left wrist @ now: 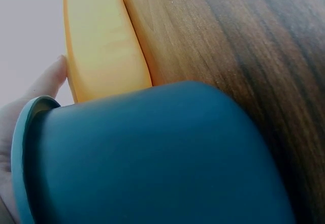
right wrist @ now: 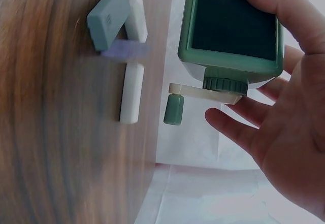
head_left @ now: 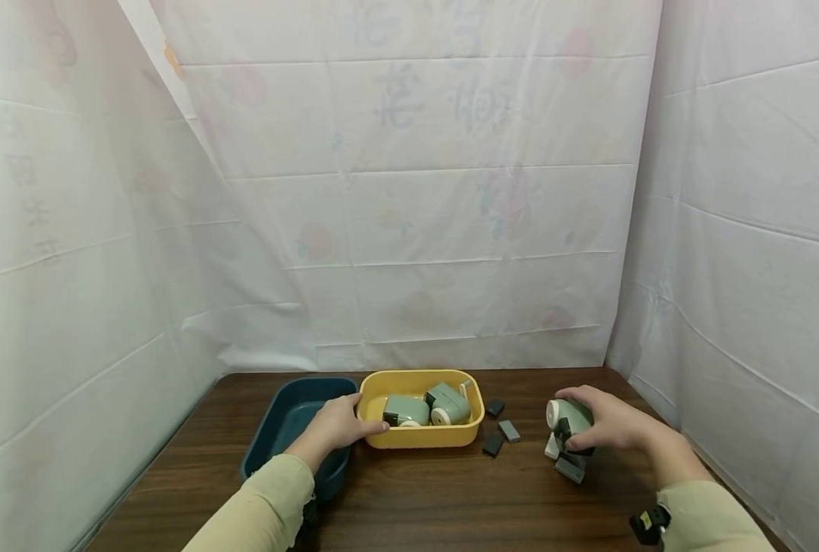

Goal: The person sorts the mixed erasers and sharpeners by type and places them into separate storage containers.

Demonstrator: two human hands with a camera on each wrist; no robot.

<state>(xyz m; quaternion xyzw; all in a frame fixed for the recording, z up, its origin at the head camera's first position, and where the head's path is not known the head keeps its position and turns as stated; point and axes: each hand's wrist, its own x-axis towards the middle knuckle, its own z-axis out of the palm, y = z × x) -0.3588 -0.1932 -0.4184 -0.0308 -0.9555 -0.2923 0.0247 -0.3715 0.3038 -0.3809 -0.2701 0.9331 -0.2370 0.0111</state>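
Note:
My right hand (head_left: 613, 418) grips a green hand-crank pencil sharpener (head_left: 575, 416) with a white round part, raised over a few eraser-like blocks at the right of the table. In the right wrist view the sharpener (right wrist: 233, 26) shows its dark window, and its crank handle (right wrist: 203, 92) points toward the table. My left hand (head_left: 333, 423) holds the left end of a yellow bin (head_left: 423, 438), thumb over the front rim. Inside that bin lie two more green sharpeners (head_left: 407, 409). In the left wrist view a teal bin (left wrist: 152, 158) hides most of the hand.
A dark teal bin (head_left: 271, 429) stands left of the yellow one, beneath my left forearm. Several small dark and grey blocks (head_left: 509, 431) lie right of the yellow bin. Below the held sharpener are a grey block (right wrist: 109, 18) and white blocks (right wrist: 132, 92). White sheets (head_left: 416, 192) surround the table.

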